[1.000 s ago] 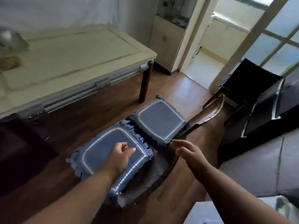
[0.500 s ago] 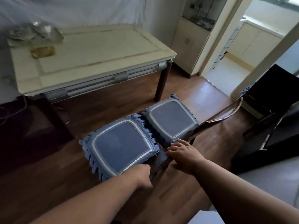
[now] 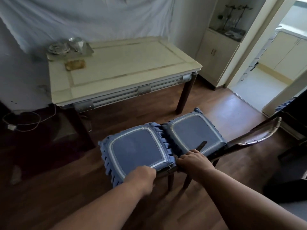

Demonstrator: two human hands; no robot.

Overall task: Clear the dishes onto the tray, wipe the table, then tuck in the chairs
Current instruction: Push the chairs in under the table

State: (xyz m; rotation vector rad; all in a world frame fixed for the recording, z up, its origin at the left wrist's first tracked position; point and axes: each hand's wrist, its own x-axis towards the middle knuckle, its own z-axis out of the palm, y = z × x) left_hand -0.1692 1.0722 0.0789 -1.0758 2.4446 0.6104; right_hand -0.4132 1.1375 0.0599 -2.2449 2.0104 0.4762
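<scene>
Two dark wooden chairs with blue fringed seat cushions stand side by side on the floor, a short way in front of the cream table [image 3: 126, 70]. My left hand [image 3: 141, 177] grips the near edge of the left chair [image 3: 136, 148]. On the near edge of the right chair [image 3: 196, 131] my right hand [image 3: 193, 161] is clamped, where the two seats meet. The right chair's curved back [image 3: 259, 135] points to the right. A tray [image 3: 69, 50] with glass dishes sits at the table's far left corner, with a yellowish cloth [image 3: 75, 64] beside it.
A white cabinet [image 3: 216, 55] stands right of the table, next to an open doorway [image 3: 269, 67]. Another dark chair [image 3: 295, 117] is at the right edge. A white cable [image 3: 21, 120] lies on the floor at left. A pale sheet covers the back wall.
My left hand slid from the left cushion's top to its near edge and closed. My right hand closed on the right chair's edge. The view rose, and the table's far end with the tray came into sight.
</scene>
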